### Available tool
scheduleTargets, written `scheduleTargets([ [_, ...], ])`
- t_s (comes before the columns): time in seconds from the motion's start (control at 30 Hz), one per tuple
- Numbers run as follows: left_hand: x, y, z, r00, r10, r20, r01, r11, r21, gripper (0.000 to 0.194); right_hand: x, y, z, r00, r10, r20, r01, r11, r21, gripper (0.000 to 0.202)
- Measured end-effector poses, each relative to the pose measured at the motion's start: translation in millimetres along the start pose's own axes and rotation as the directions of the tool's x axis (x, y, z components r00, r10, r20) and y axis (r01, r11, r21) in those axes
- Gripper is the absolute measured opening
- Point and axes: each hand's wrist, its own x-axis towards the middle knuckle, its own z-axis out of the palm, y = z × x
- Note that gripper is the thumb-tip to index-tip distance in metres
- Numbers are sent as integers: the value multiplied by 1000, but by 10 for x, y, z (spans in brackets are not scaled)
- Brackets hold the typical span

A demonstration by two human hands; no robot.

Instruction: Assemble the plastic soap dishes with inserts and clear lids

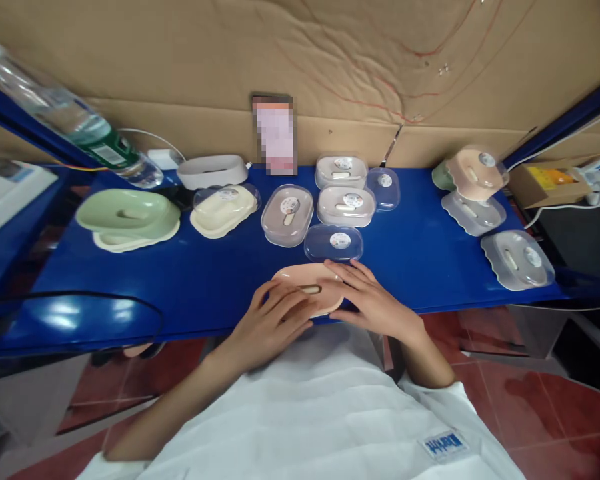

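Note:
A shallow pink oval dish (307,272) with a small pale strip in its middle lies at the front edge of the blue table. My left hand (275,313) grips its left side, fingers curved over the dish and partly covering it. On the opposite side, my right hand (367,300) has its fingers over the right rim, with the thumb near the lower edge. Just beyond the dish lies a clear oval lid (330,243) with a round white label. A greyish lidded box (287,220) stands behind to the left, near another lidded box (346,205).
Green dishes (130,210) and a cream dish (223,217) stand on the left, beneath a tilted water bottle (100,143). Several lidded boxes (520,260) are at right, some stacked. A blurred phone-like screen (276,137) leans against the cardboard. A black cable (130,300) crosses the left front.

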Motion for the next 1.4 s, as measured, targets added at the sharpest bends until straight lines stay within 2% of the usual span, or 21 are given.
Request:
scheduleTargets([
  [0.13,1,42,39,1000,8,-26,-8,1000,10,46,-24,12,13,1000,23,-4,-23,1000,9,63],
  [0.33,23,24,62,999,40,-9,-40,999,0,42,-19,-25,10,1000,21,-4,-21,1000,11,62],
  [0.47,29,32,74,999,42,31,-41,999,-31,38,-76,79,-213,1000,24,-14,-23,998,60,50],
  [0.53,18,34,87,1000,8,17,-7,999,-49,38,-90,229,-403,992,109,-63,-106,993,41,44],
  [0.6,5,31,103,998,-55,-20,54,997,-59,40,-60,444,-583,950,283,-134,-294,953,-76,49],
  [0.67,0,23,113,990,-123,-74,117,989,-86,43,7,685,-696,856,470,-215,-513,820,-253,58],
  [0.73,0,6,105,980,-166,-110,151,980,-129,39,75,897,-721,783,567,-254,-619,676,-400,68],
  [0.77,-1,-7,93,979,-172,-113,155,978,-143,34,96,975,-706,771,586,-249,-628,637,-447,70],
  [0.87,-22,-76,32,983,-170,-64,160,977,-143,21,74,1064,-620,793,573,-207,-590,638,-495,65],
  [0.97,-68,-175,-17,986,-165,-32,158,975,-154,19,2,1029,-584,800,538,-265,-594,648,-477,66],
  [1.07,-104,-255,-16,985,-169,-37,159,969,-186,16,48,1059,-630,843,449,-297,-538,687,-488,66],
  [1.2,-145,-294,15,980,-200,-19,190,954,-233,19,265,1285,-710,908,376,-183,-416,767,-488,62],
  [1.3,-198,-311,21,970,-244,8,237,934,-268,25,320,1405,-730,899,393,-192,-437,775,-457,61],
  [1.4,-232,-336,18,964,-263,25,258,917,-302,29,174,1407,-685,839,451,-305,-544,720,-431,64],
])
